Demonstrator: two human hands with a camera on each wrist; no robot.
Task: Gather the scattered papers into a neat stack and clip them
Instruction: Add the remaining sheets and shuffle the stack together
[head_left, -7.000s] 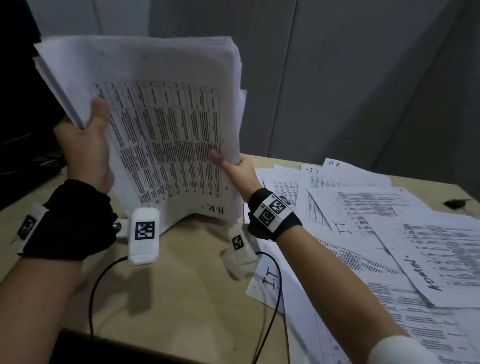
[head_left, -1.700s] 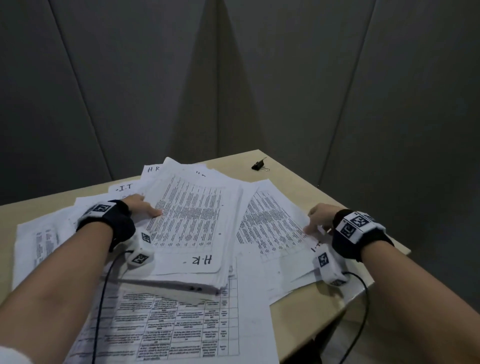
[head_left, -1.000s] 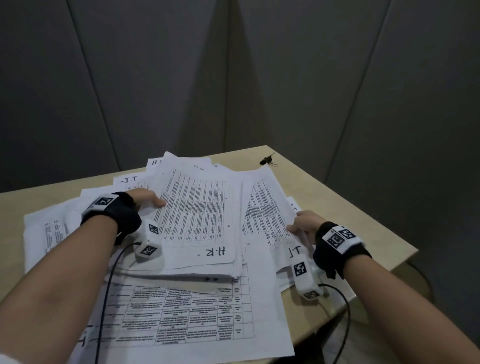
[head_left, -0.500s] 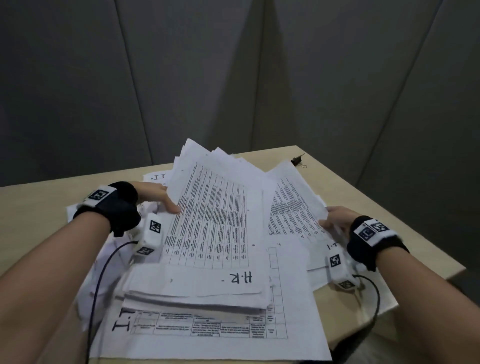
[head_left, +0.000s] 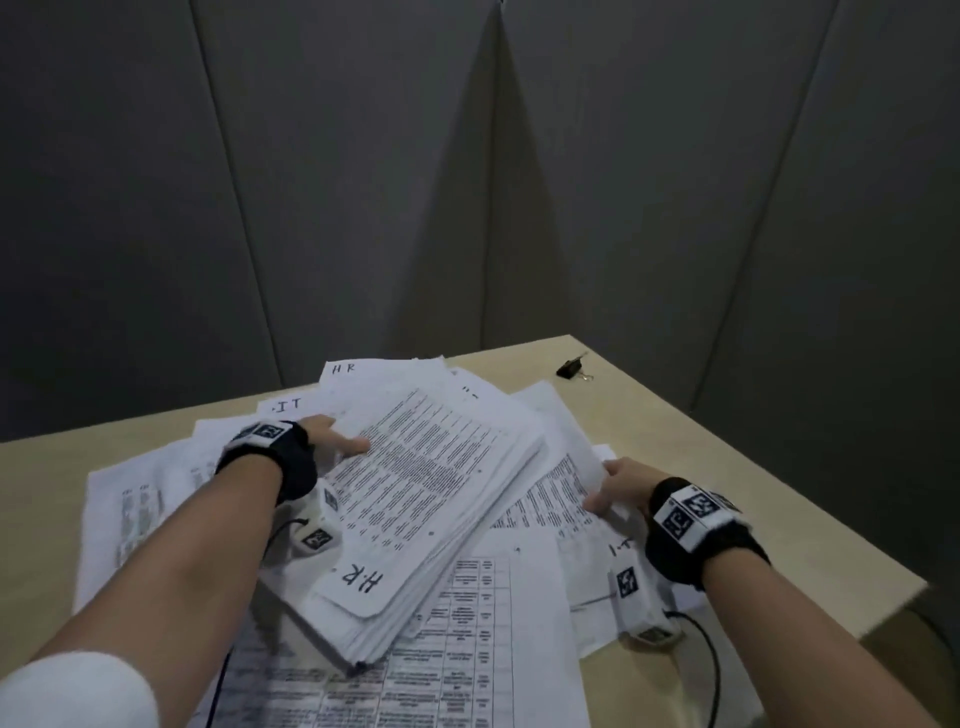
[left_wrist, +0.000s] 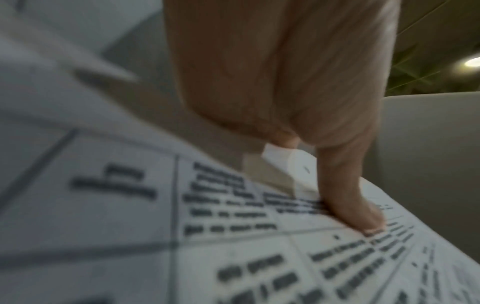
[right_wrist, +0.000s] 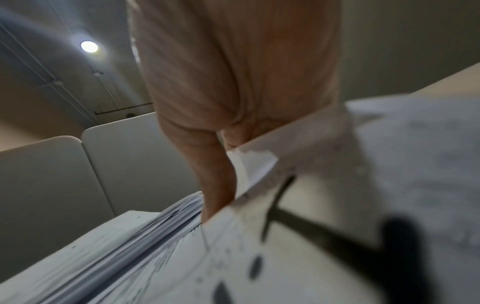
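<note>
Since half a second earlier, swung askew: thick stack (head_left: 436, 499), now lying crooked over loose sheets (head_left: 524, 608) on the worktop (head_left: 737, 467). Left hand (head_left: 332, 441) pinching the stack's left edge, thumb on top; right hand (head_left: 618, 483) pinching sheets right of the stack. Clip (head_left: 571, 368) beyond the stack, untouched. Likely fanning or tearing if tugged unevenly.

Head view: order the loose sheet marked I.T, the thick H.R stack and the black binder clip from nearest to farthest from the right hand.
1. Loose sheet marked I.T: gripped at its edge by the right hand.
2. Thick H.R stack: left of that hand, under the left hand.
3. Black binder clip: on the table's far corner, beyond the papers.
</note>
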